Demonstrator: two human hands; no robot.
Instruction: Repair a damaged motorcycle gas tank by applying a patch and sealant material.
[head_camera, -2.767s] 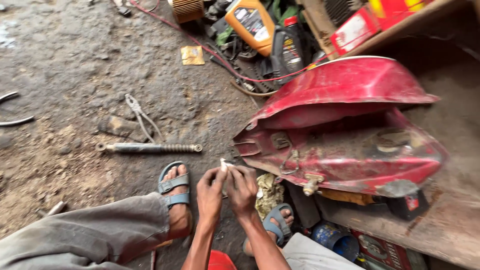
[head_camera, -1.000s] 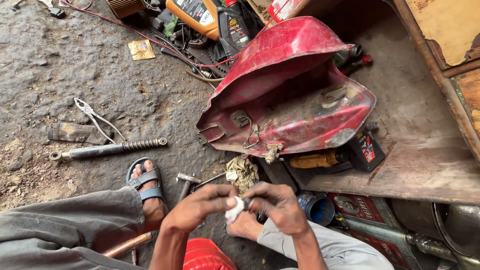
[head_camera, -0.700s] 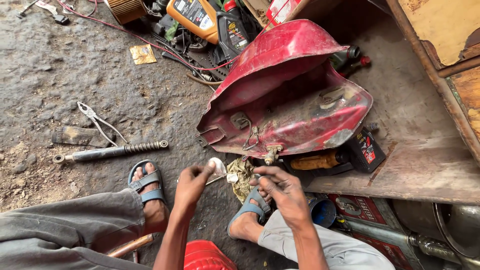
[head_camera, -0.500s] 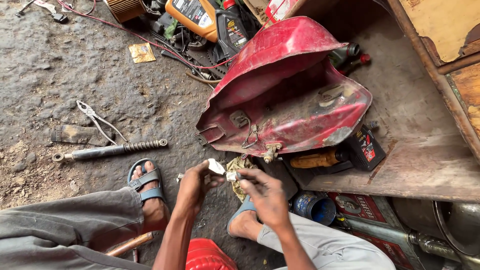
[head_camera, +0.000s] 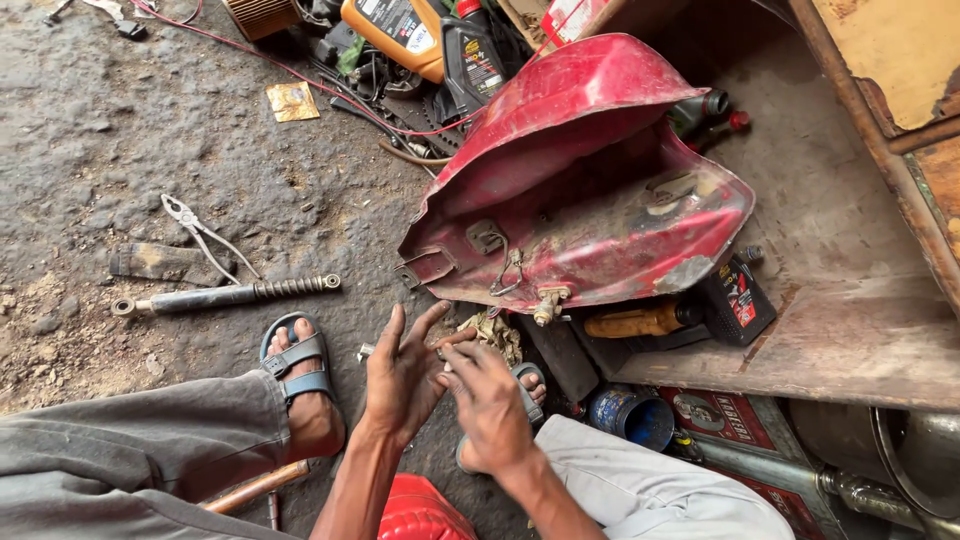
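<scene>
Hands: the left hand (head_camera: 400, 375) is spread open with its fingers up, and the right hand (head_camera: 487, 405) is curled and presses against it. Something small may sit between them, but I cannot tell what.
Tank: one red fuel tank (head_camera: 580, 210) lies upside down just past the hands, with its brass tap (head_camera: 545, 305) pointing at them.
Rag: one dirty rag (head_camera: 492, 332) lies between the hands and the tank.
Done so far: the tank is off its bike and turned over. Work on the tap looks not finished, I think.
Left side: one shock spring rod (head_camera: 225, 296) and one pair of pliers (head_camera: 205, 238).
Far side: two oil bottles, one orange (head_camera: 400, 35) and one black (head_camera: 473, 60).
Feet: two blue sandals (head_camera: 298, 355).
</scene>
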